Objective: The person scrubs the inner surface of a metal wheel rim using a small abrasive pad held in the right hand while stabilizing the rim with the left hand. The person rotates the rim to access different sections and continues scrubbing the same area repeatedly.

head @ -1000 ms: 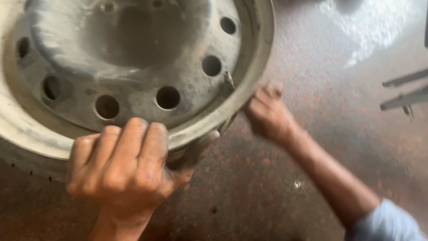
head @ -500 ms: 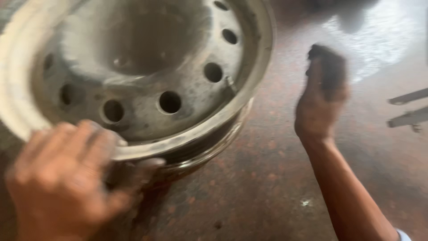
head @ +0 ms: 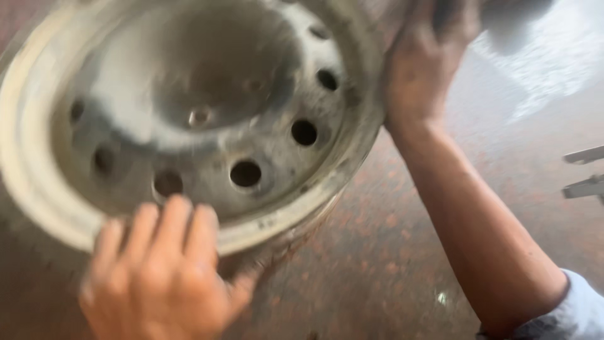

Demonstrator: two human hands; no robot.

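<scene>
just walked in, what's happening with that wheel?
A person has both bare hands on a bare steel wheel rim that lies on a reddish-brown floor. The left hand has its fingers curled over the rim's near edge. The right hand is pressed against the rim's far right edge, forearm stretched across the floor. The picture is motion-blurred. Grey metal bars lie at the right edge.

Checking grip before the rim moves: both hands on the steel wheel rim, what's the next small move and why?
Probably settle the right hand into a firmer hold on the far edge of the wheel rim first. The left hand already curls over the near lip, but the right lies flat against the side, and the rim sits tilted on the floor, so it could slip.
</scene>
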